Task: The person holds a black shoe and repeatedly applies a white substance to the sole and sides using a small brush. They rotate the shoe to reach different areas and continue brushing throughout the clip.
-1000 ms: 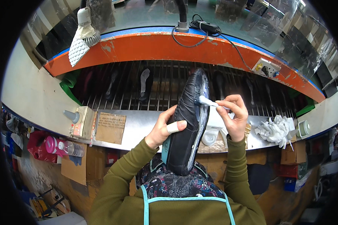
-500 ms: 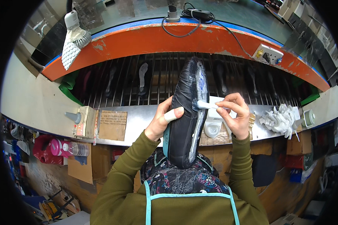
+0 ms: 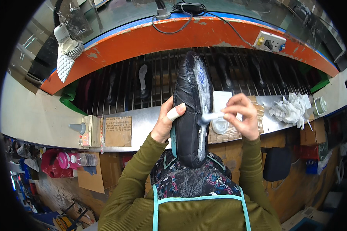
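Note:
My left hand [image 3: 164,122], its thumb wrapped in white tape, grips the side of a black shoe upper [image 3: 184,131] stretched over a last; a teal part of the last [image 3: 173,143] shows at its left edge. The underside carries a long whitish, glossy coated strip with blue marks near the far end. In my right hand [image 3: 243,115], thumb and fingers pinch a small white-handled brush [image 3: 214,116]. Its dark bristles touch the shoe's underside about midway, close to the strip. Beyond the brush, a white tray [image 3: 222,99] with a round cup [image 3: 219,126] stands on the metal ledge.
Behind the shoe runs a roller conveyor [image 3: 162,73] bearing several dark shoe parts, under an orange-edged frame [image 3: 142,40]. Crumpled white cloth [image 3: 289,111] lies at right. A lamp [image 3: 68,48] hangs at upper left. Cardboard [image 3: 118,131] and a switch box [image 3: 90,131] are at left.
The brush in my right hand has moved nearer along the shoe and slightly left. My left hand keeps its hold on the shoe. The whole view has shifted a little.

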A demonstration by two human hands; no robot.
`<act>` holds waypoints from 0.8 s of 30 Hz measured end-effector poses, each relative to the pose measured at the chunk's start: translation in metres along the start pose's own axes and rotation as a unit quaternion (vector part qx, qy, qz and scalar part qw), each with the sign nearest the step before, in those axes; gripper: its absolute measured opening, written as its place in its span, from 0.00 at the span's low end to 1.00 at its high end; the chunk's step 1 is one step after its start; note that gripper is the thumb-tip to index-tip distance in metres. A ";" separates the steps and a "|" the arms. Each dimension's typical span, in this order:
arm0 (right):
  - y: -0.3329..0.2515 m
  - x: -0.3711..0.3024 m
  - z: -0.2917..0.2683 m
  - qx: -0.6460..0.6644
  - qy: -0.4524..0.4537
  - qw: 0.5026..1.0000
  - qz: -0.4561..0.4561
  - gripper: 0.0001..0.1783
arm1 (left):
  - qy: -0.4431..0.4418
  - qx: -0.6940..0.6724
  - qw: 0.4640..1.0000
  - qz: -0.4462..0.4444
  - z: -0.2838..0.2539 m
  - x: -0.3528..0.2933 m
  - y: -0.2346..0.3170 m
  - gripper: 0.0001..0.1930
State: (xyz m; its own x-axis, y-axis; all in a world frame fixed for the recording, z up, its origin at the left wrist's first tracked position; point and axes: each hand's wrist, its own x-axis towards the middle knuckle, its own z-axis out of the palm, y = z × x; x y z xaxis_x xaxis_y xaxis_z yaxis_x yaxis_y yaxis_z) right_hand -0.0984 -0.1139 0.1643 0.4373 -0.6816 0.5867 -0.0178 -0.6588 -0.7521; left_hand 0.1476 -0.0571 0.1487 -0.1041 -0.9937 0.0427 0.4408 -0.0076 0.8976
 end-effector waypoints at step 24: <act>-0.030 -0.069 0.066 -0.021 0.149 0.967 0.206 0.08 | 0.154 -0.044 0.982 0.096 0.008 -0.043 -0.034 0.25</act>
State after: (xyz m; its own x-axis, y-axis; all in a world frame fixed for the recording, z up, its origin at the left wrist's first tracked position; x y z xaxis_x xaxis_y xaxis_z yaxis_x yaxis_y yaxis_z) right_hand -0.0691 -0.0263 0.1262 0.1071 -0.9464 0.3048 -0.1746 -0.3197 -0.9313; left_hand 0.1299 -0.0132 0.1197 0.2570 -0.9644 0.0617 0.5022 0.1878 0.8441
